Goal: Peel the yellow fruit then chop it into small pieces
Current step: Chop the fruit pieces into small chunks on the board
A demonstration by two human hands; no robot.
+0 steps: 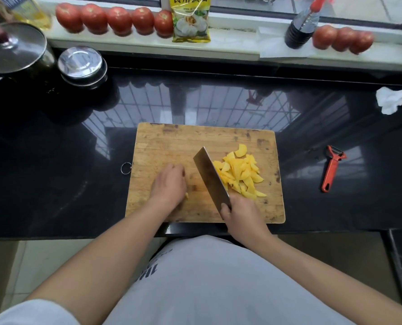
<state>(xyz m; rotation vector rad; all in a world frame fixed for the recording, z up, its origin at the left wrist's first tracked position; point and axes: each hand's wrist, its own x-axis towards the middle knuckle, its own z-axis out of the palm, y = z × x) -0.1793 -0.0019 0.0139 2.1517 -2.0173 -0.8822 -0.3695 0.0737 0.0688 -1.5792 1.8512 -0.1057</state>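
Note:
A wooden cutting board [167, 141] lies on the black counter. On its right half sits a pile of yellow fruit slices [241, 172]. My right hand [241, 213] grips the handle of a cleaver [210, 177], whose blade stands on the board just left of the pile. My left hand [169, 184] rests on the board left of the blade, fingers curled over a small remaining bit of yellow fruit [186, 195] that is mostly hidden under the hand.
A red peeler [332, 167] lies on the counter right of the board, with crumpled white paper [391, 99] beyond it. A lidded pot [12, 48] and steel container [82, 65] stand at back left. Tomatoes [117, 19], a yellow packet [190, 18] and a dark bottle [300, 26] line the sill.

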